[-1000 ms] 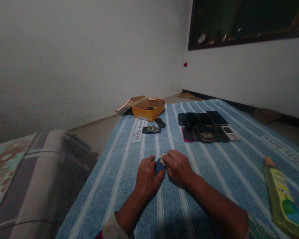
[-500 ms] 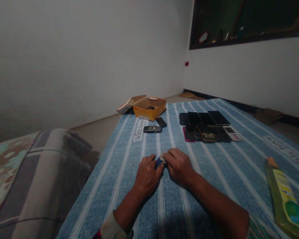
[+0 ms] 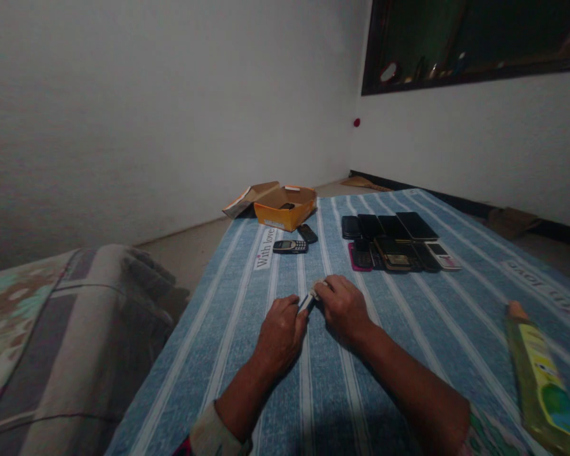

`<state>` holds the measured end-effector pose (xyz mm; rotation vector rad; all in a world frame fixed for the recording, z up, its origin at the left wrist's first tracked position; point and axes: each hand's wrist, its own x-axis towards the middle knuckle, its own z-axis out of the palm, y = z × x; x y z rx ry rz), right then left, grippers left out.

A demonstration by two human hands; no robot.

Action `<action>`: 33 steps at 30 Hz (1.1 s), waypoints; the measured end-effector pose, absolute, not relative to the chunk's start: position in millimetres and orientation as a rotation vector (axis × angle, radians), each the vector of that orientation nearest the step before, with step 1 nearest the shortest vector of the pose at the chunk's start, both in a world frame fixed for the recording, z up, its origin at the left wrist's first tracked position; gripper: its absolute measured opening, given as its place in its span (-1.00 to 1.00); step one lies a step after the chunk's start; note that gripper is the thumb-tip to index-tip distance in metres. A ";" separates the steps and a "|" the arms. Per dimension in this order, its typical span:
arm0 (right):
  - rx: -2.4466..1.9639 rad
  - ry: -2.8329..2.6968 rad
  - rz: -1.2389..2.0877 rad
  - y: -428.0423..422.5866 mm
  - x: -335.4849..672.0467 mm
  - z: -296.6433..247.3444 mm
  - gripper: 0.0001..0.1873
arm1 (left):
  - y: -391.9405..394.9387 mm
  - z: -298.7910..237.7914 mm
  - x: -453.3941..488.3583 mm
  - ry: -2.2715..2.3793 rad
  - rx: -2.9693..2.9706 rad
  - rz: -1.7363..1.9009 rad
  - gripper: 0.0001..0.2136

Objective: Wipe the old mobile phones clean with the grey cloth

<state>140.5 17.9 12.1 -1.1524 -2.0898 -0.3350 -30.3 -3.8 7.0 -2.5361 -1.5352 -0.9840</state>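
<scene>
My left hand (image 3: 281, 332) is closed around a slim blue and pale mobile phone (image 3: 305, 304), seen nearly edge-on and mostly covered by the fingers. My right hand (image 3: 344, 310) pinches a small pale cloth (image 3: 317, 287) against the phone's far end. Both hands are over the middle of the striped blue cover. Beyond them lies a keypad phone (image 3: 290, 246) with a light front, and a dark phone (image 3: 307, 233) rests behind it, close to an open orange box (image 3: 285, 215).
Several phones (image 3: 415, 225) lie in two rows at the back right. A bottle of yellow-green liquid (image 3: 541, 380) lies at the right. The striped cover (image 3: 209, 316) spreads under everything. A grey blanket (image 3: 95, 329) drapes at the left.
The phone has turned in my left hand, so its narrow edge shows more. My right hand has shifted slightly up with the cloth.
</scene>
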 end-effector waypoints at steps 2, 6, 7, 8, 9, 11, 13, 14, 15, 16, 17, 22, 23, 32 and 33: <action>-1.125 -2.112 -0.337 16.7 139.2 11.7 -0.82 | -3.6 5.5 -29.2 -1.523 -2.504 -0.972 -0.73; -1.035 -2.147 -0.328 12.6 133.0 12.1 -0.85 | -3.7 3.8 -28.8 -1.471 -2.476 -0.959 -0.74; -1.048 -2.139 -0.326 13.0 132.7 12.4 -0.85 | -4.3 3.7 -28.9 -1.462 -2.471 -0.949 -0.75; -1.073 -2.125 -0.323 13.8 133.1 12.7 -0.85 | -5.1 3.5 -28.8 -1.458 -2.466 -0.934 -0.76; -1.102 -2.112 -0.318 14.9 134.0 12.8 -0.84 | -6.1 3.3 -28.8 -1.457 -2.460 -0.917 -0.77; -1.131 -2.098 -0.310 15.9 135.5 12.8 -0.83 | -8.3 2.6 -28.7 -1.466 -2.444 -0.895 -0.79; -1.108 -2.109 -0.304 14.0 134.6 12.6 -0.83 | -9.9 1.3 -29.1 -1.472 -2.419 -0.901 -0.79; -1.083 -2.123 -0.301 12.2 133.0 12.5 -0.84 | -10.3 0.4 -29.6 -1.472 -2.406 -0.909 -0.78; -1.054 -2.138 -0.296 10.2 131.0 12.6 -0.85 | -10.4 -0.6 -30.2 -1.473 -2.398 -0.918 -0.77; -1.029 -2.154 -0.289 8.5 129.0 12.8 -0.85 | -10.4 -1.6 -31.0 -1.477 -2.395 -0.924 -0.76; -1.009 -2.170 -0.283 7.5 127.5 13.1 -0.85 | -10.2 -2.5 -31.9 -1.483 -2.393 -0.929 -0.75; -1.104 -2.141 -0.305 15.3 132.4 13.8 -0.84 | -11.8 -3.6 -35.9 -1.529 -2.406 -0.931 -0.79; -1.130 -2.125 -0.314 17.2 134.1 13.7 -0.84 | -13.1 -3.0 -36.6 -1.535 -2.409 -0.928 -0.80; -1.033 -2.180 -0.319 6.4 123.7 14.6 -0.83 | -27.9 -0.8 -47.1 -1.550 -2.400 -1.001 -0.80; -1.035 -2.180 -0.314 5.4 123.1 14.9 -0.83 | -28.4 -1.3 -47.7 -1.556 -2.402 -1.016 -0.80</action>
